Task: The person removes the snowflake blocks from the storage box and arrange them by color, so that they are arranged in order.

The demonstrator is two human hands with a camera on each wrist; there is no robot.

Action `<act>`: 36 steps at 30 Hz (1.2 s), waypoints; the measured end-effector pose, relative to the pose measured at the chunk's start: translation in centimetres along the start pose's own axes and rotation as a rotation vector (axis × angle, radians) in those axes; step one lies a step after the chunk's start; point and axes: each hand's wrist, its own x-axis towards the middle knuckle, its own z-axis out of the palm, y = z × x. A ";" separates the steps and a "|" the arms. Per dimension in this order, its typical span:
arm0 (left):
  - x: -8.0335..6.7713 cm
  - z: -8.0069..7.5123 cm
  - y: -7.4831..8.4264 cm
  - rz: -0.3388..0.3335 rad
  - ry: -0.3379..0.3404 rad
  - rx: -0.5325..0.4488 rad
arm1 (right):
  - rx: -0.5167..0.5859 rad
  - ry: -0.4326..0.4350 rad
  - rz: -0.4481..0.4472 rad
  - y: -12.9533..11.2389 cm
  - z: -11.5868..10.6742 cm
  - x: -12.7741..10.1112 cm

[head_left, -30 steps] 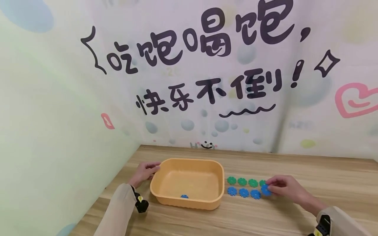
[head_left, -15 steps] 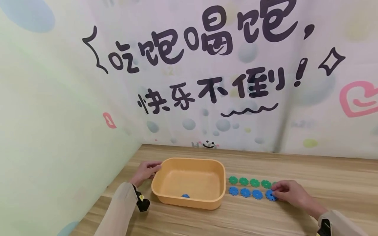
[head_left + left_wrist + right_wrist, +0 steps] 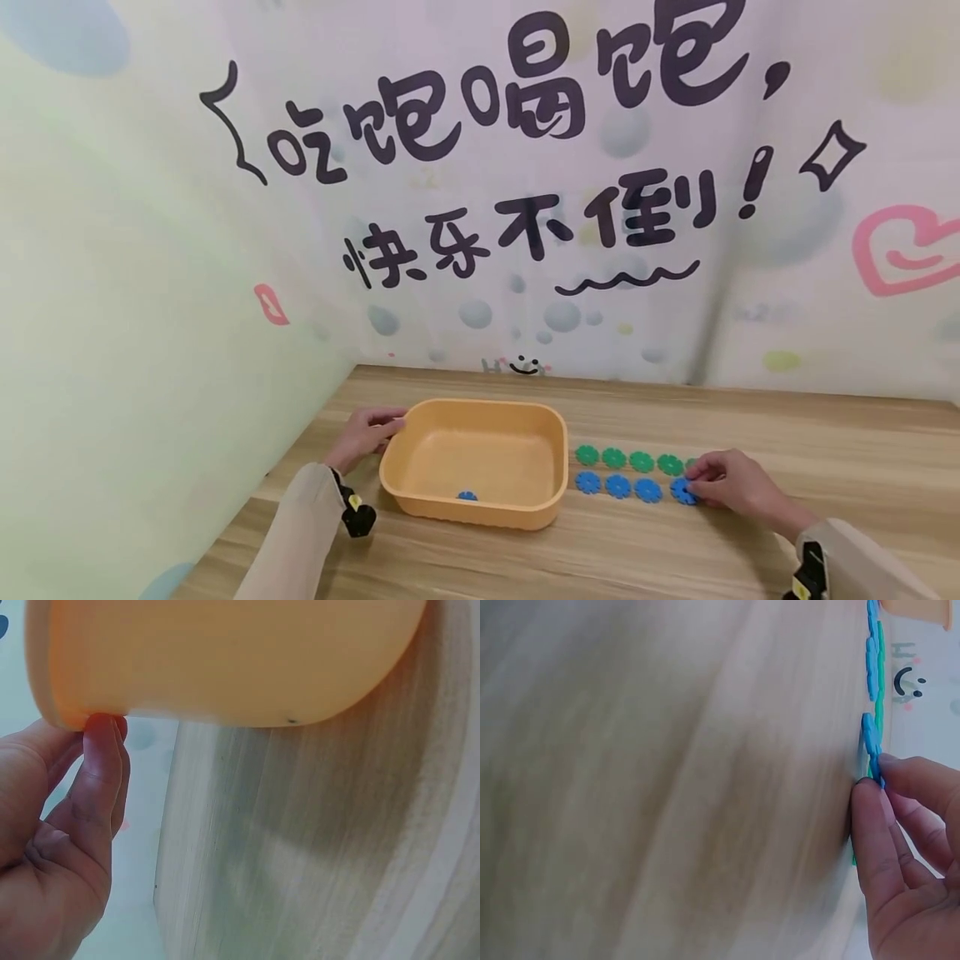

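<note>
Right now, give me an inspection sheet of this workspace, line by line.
Surface: wooden table, light grain.
Job's things: orange plastic tub with one blue snowflake disc inside; beside it a row of green discs and a row of blue discs lying flat.
Clutter: nothing seen.
Hands: left hand rests against the tub's left rim; right hand pinches the end blue disc, which is on the table.
Cables: nothing seen.
Surroundings: printed backdrop with lettering, bubbles and a pink heart.
</note>
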 end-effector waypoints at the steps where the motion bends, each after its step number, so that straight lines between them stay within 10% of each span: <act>1: -0.1 -0.1 0.0 -0.006 0.008 -0.004 | -0.004 0.000 -0.005 -0.1 0.0 0.1; 36: 0.2 0.0 0.3 -0.044 0.011 0.066 | 0.038 -0.022 -0.050 -2.5 -1.8 0.5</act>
